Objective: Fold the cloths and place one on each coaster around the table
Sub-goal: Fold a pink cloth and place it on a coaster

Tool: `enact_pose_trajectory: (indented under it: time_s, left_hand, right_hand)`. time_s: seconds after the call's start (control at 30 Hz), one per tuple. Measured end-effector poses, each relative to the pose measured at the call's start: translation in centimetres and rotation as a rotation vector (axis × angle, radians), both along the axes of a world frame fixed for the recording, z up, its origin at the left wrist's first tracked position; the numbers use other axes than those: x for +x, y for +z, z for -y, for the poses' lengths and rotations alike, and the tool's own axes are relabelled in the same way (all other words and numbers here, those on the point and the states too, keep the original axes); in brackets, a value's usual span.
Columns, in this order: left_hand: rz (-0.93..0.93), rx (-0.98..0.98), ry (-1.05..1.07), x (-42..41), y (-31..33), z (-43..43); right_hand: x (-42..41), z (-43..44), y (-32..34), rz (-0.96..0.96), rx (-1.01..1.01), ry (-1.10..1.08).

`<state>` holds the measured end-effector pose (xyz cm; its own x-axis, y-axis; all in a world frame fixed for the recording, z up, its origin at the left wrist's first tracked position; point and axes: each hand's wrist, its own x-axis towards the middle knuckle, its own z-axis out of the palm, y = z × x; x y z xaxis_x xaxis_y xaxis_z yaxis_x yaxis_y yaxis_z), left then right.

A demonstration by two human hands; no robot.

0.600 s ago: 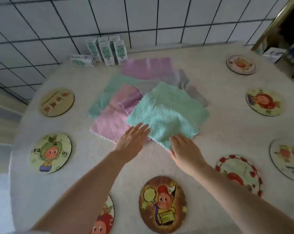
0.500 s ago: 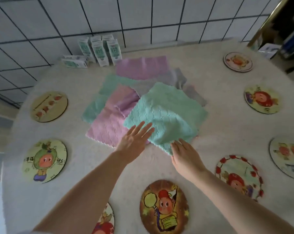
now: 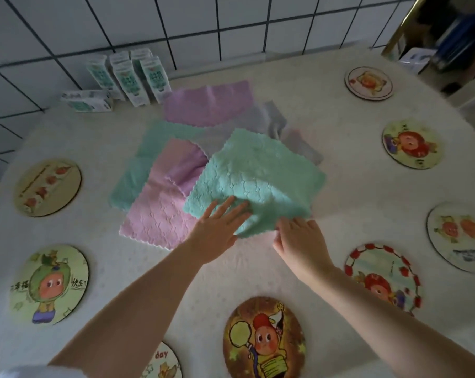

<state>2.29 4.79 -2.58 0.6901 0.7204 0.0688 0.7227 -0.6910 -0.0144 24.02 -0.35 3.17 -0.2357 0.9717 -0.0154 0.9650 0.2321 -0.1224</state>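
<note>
Teal cloth (image 3: pixel 258 181) pinned and pinched at the middle of the desk (image 3: pixel 353 186).
Since half a second ago my left hand (image 3: pixel 217 233) has slid forward, its fingers now spread flat on the cloth's near-left edge. My right hand (image 3: pixel 301 241) curls round the near corner, pinching it. The cloth is square and lies diamond-wise, one corner toward me, overlapping the pink cloth (image 3: pixel 160 214) and grey cloth (image 3: pixel 271 115). Coasters (image 3: pixel 263 339) ring the desk edges, and cartons (image 3: pixel 127 75) stand at the far-left edge.
</note>
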Motion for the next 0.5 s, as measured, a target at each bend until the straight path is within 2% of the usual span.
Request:
enact_pose_trajectory:
  time_s: [0.07, 0.13, 0.3, 0.4, 0.5]
  left_hand:
    - [0.196, -0.006, 0.02, 0.4, 1.0, -0.6]
    - [0.316, -0.019, 0.061, 0.7, 2.3, -1.2]
    - [0.354, -0.216, 0.166, 0.8, 5.3, -2.1]
    - [0.274, -0.148, 0.117, 0.4, 5.8, -2.1]
    - [0.325, -0.152, 0.23, 0.3, 6.3, -2.7]
  right_hand:
    - [0.8, -0.9, 1.7, -0.07, 0.04, -0.039]
    - [1.6, -1.9, 3.5, -0.11, 0.07, -0.06]
    - [3.4, -4.2, 7.5, -0.187, 0.269, -0.055]
    - [3.8, -5.3, 9.3, -0.226, 0.329, -0.08]
    - [3.9, -6.2, 10.9, -0.347, 0.306, -0.058]
